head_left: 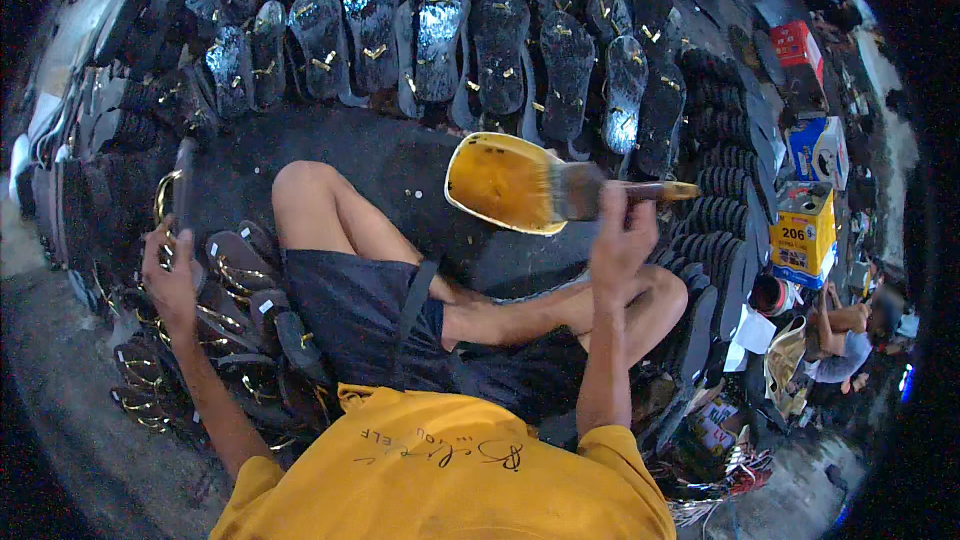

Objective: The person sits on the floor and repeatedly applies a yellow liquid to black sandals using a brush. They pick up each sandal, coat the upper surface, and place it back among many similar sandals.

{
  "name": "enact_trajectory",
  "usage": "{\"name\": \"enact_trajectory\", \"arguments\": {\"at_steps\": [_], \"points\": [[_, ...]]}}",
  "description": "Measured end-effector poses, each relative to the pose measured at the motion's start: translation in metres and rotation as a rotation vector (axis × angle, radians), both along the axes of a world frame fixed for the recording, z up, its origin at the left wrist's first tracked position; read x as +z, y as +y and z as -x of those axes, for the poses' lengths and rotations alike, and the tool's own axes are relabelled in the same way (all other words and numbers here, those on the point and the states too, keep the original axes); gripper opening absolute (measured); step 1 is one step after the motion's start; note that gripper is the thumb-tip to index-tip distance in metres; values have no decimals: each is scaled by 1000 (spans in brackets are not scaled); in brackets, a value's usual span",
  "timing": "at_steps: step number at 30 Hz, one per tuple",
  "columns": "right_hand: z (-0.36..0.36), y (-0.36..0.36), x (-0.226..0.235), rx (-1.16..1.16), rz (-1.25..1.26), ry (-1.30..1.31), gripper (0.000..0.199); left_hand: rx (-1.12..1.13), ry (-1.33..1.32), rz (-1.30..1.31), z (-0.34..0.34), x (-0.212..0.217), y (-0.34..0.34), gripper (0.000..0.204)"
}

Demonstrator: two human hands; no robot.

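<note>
Grips a wide brush point(578, 190) with the right hand point(626, 225), clamped around the dark handle just right of the cream-walled tub point(500, 221). Cannot make out the bristle tips, blurred over the tub's right side, nor the stretch of rim hidden behind them; cannot tell whether dipping into the amber contents point(495, 180) or only passing above. Holds a dark sandal point(185, 185) in the left hand point(172, 265), well left of the tub, closed on the lower end; sees the sole nearly edge-on and dim, with a gold strap point(165, 195) curving from it, but cannot tell just where pressing with the fingertips. Can see rows of dark soles point(500, 50) beyond the tub, cut off along the top. Loses some gold-strapped sandals point(240, 270), lower left of the tub, behind the left forearm point(215, 390). Finds stacked dark soles point(715, 210) right of the tub, too tightly packed to count, and farther right a yellow tin point(803, 230) and another person point(838, 340), small and blurred.
</note>
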State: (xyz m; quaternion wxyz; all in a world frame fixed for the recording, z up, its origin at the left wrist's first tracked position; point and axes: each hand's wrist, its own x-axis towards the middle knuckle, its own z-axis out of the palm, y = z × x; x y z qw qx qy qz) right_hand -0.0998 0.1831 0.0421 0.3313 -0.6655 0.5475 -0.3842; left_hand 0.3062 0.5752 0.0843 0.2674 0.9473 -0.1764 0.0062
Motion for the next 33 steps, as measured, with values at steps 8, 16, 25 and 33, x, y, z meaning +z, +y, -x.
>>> {"name": "enact_trajectory", "arguments": {"at_steps": [8,16,25,33], "points": [[44,16,-14,303,-593,229,49,-584,-181,-238,156,-7,-88,44],[0,-9,68,177,-264,-471,36,-120,1898,1266,189,18,-159,50],[-71,26,83,434,601,-275,26,-301,1965,1200,223,1,-159,56],[-45,23,111,271,168,-369,26,-338,1943,1251,221,-7,-151,63]]}}
